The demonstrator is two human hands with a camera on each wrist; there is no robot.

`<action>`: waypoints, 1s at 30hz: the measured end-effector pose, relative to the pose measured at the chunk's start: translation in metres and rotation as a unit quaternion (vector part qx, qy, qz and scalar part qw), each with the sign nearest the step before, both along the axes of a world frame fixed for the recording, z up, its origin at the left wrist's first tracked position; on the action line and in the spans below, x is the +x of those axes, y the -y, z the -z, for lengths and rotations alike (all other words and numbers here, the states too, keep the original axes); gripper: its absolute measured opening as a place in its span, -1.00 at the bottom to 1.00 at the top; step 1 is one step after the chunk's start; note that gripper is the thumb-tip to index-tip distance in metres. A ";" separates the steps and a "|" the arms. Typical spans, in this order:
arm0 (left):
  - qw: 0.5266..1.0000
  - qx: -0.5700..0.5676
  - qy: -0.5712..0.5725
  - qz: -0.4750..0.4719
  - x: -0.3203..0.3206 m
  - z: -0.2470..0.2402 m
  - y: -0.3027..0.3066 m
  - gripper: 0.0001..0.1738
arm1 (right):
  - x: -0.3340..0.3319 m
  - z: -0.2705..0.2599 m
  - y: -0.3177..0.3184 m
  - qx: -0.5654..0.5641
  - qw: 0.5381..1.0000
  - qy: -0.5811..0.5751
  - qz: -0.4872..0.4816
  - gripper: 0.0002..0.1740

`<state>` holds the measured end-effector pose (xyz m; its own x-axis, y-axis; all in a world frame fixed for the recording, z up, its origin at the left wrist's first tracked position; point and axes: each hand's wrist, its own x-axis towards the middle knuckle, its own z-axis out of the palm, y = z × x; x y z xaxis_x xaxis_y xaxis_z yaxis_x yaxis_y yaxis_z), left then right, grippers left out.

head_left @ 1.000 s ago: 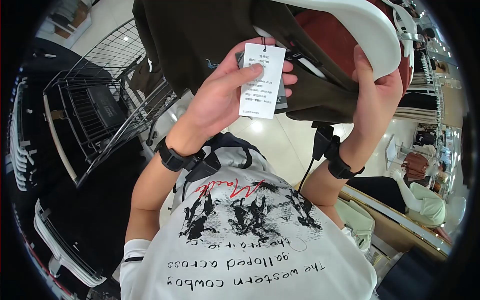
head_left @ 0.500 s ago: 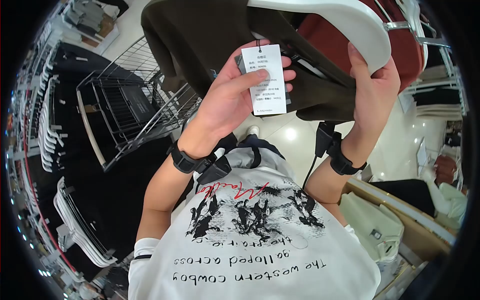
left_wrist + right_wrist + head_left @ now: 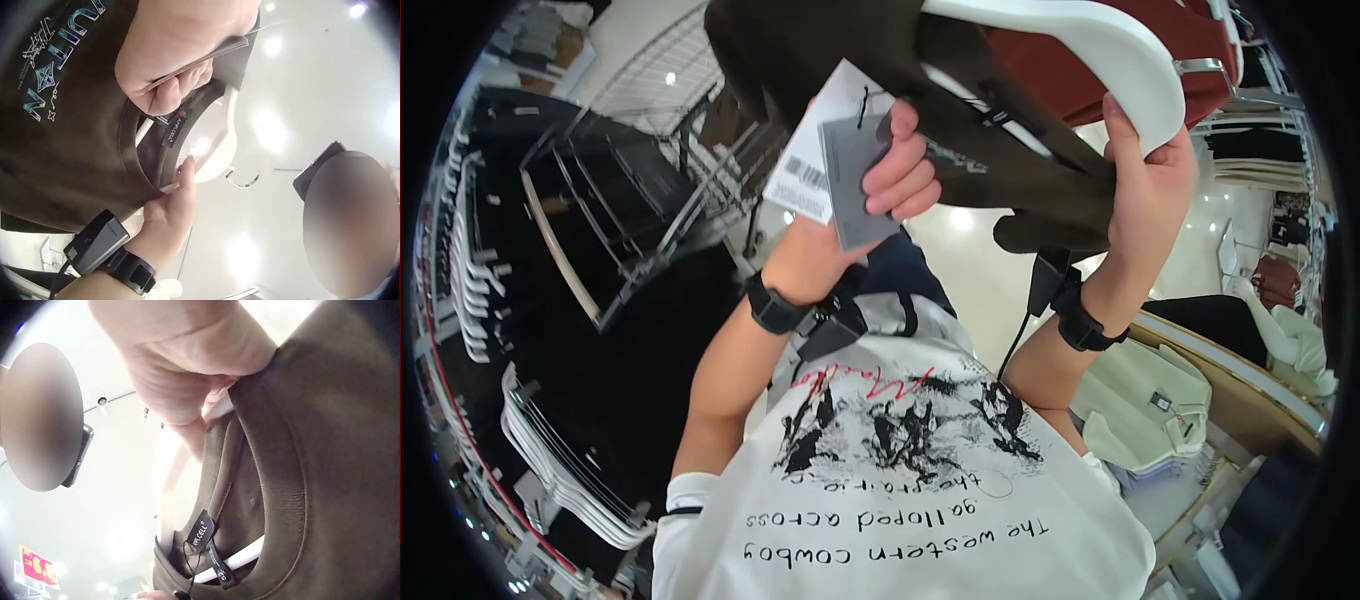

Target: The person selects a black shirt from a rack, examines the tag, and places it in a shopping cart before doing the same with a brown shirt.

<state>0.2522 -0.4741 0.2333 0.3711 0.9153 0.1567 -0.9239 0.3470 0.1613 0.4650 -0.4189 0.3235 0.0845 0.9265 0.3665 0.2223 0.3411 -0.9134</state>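
In the head view my left hand [image 3: 900,180] holds a grey tag [image 3: 855,170] with its fingers curled at the edge; a white tag with a barcode [image 3: 805,175] lies fanned out beside it. My right hand [image 3: 1150,190] grips the white hanger [image 3: 1100,50] at its end, along with the collar of a dark brown shirt [image 3: 790,50]. The left wrist view shows coloured lettering [image 3: 62,47] on the shirt front and a neck label [image 3: 175,128] inside the collar. In the right wrist view the right hand [image 3: 181,362] pinches collar and hanger together.
A red-brown garment [image 3: 1050,75] hangs behind the hanger. To the left are a wire cart [image 3: 615,200] and dark clothes on white hangers [image 3: 565,475]. Pale green clothing [image 3: 1145,400] lies at the lower right, near a mannequin [image 3: 1290,340].
My left hand has turned over, so the tags now show the grey face and the barcode instead of the printed text. The right hand keeps its hold on the hanger.
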 end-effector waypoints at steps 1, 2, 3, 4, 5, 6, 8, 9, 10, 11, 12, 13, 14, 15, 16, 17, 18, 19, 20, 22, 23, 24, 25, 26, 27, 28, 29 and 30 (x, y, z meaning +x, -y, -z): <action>1.000 0.014 0.016 0.009 -0.002 0.008 0.006 -0.56 | -0.004 0.005 0.003 -0.007 1.000 -0.004 -0.004 -0.68; 0.999 0.035 0.029 0.017 -0.005 0.013 0.011 -0.59 | -0.005 0.009 0.007 -0.017 1.000 0.016 -0.008 -0.69; 0.997 0.052 0.047 0.014 -0.006 0.016 0.015 -0.60 | -0.006 0.012 0.007 -0.022 0.999 0.032 -0.013 -0.69; 0.995 0.074 0.062 0.012 -0.005 0.021 0.016 -0.62 | -0.009 0.013 0.006 -0.022 0.999 0.046 -0.017 -0.70; 0.992 0.096 0.075 0.012 -0.007 0.023 0.014 -0.63 | -0.014 0.012 0.005 -0.028 0.998 0.052 0.002 -0.70; 0.993 0.087 0.076 -0.003 -0.010 0.023 0.013 -0.63 | -0.019 0.011 0.000 -0.026 0.998 0.054 -0.004 -0.70; 0.995 0.052 0.085 -0.027 -0.009 0.021 0.019 -0.62 | -0.019 0.008 -0.003 -0.038 0.997 0.066 -0.010 -0.69; 0.994 0.022 0.101 -0.030 -0.009 0.022 0.019 -0.51 | -0.019 0.008 -0.006 -0.036 0.997 0.064 -0.009 -0.69; 0.994 0.021 0.099 -0.032 -0.010 0.021 0.015 -0.47 | -0.020 0.007 -0.009 -0.040 0.997 0.063 -0.009 -0.69; 0.995 0.018 0.097 -0.034 -0.010 0.020 0.012 -0.43 | -0.020 0.006 -0.012 -0.046 0.997 0.062 -0.010 -0.70; 0.995 0.013 0.095 -0.034 -0.009 0.018 0.009 -0.38 | -0.018 0.006 -0.013 -0.053 0.997 0.061 -0.008 -0.70; 0.997 0.003 0.072 -0.034 -0.008 0.016 0.006 -0.34 | -0.016 0.007 -0.016 -0.063 0.996 0.061 -0.009 -0.71; 0.998 -0.007 0.047 -0.033 -0.006 0.014 0.001 -0.30 | -0.013 0.008 -0.018 -0.072 0.996 0.060 -0.008 -0.71; 0.999 -0.016 0.022 -0.030 -0.003 0.013 -0.005 -0.26 | -0.009 0.009 -0.022 -0.080 0.995 0.058 -0.006 -0.71; 0.999 0.003 -0.026 -0.028 0.000 0.019 -0.013 -0.39 | -0.004 0.012 -0.028 -0.078 0.996 0.043 -0.025 -0.71; 0.975 -0.047 -0.207 -0.072 0.009 0.017 -0.015 -0.52 | 0.003 0.016 -0.034 -0.077 0.996 0.028 -0.044 -0.70; 0.913 -0.093 -0.380 -0.114 0.018 0.015 -0.016 -0.63 | 0.009 0.020 -0.041 -0.075 0.995 0.012 -0.064 -0.68; 0.884 -0.097 -0.450 -0.084 0.020 0.018 -0.021 -0.80 | 0.013 0.021 -0.049 -0.083 0.994 0.024 -0.064 -0.72; 0.822 -0.061 -0.564 -0.055 0.024 0.036 -0.030 -0.80 | 0.017 0.022 -0.061 -0.092 0.992 0.011 -0.085 -0.74; 0.867 -0.122 -0.483 0.007 0.029 0.042 -0.032 -0.79 | 0.025 0.027 -0.079 -0.094 0.990 0.023 -0.101 -0.76; 0.875 -0.122 -0.468 0.025 0.030 0.047 -0.034 -0.74 | 0.029 0.031 -0.089 -0.097 0.989 0.020 -0.109 -0.77; 0.860 -0.111 -0.497 0.027 0.032 0.048 -0.036 -0.73 | 0.033 0.035 -0.097 -0.100 0.988 0.017 -0.114 -0.77; 0.844 -0.099 -0.527 0.029 0.035 0.047 -0.037 -0.72 | 0.037 0.039 -0.104 -0.103 0.988 0.013 -0.118 -0.78; 0.826 -0.084 -0.556 0.033 0.037 0.044 -0.040 -0.71 | 0.040 0.043 -0.108 -0.093 0.988 0.014 -0.121 -0.78; 0.809 -0.035 -0.586 0.024 0.041 0.038 -0.045 -0.69 | 0.040 0.046 -0.112 -0.082 0.989 0.016 -0.123 -0.78; 0.809 -0.017 -0.587 0.031 0.044 0.032 -0.049 -0.67 | 0.040 0.048 -0.116 -0.069 0.990 0.020 -0.124 -0.78; 0.831 -0.012 -0.556 0.024 0.048 0.024 -0.055 -0.67 | 0.041 0.052 -0.119 -0.113 0.985 0.005 -0.131 -0.76; 0.854 -0.011 -0.519 0.019 0.055 0.012 -0.059 -0.66 | 0.042 0.053 -0.120 -0.105 0.985 0.046 -0.128 -0.75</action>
<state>0.3071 -0.4153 0.2211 0.3291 0.8979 -0.2923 -0.2751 0.3873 0.8799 0.5075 -0.2993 0.2708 -0.1871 0.9691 0.1605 0.2388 0.2034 -0.9495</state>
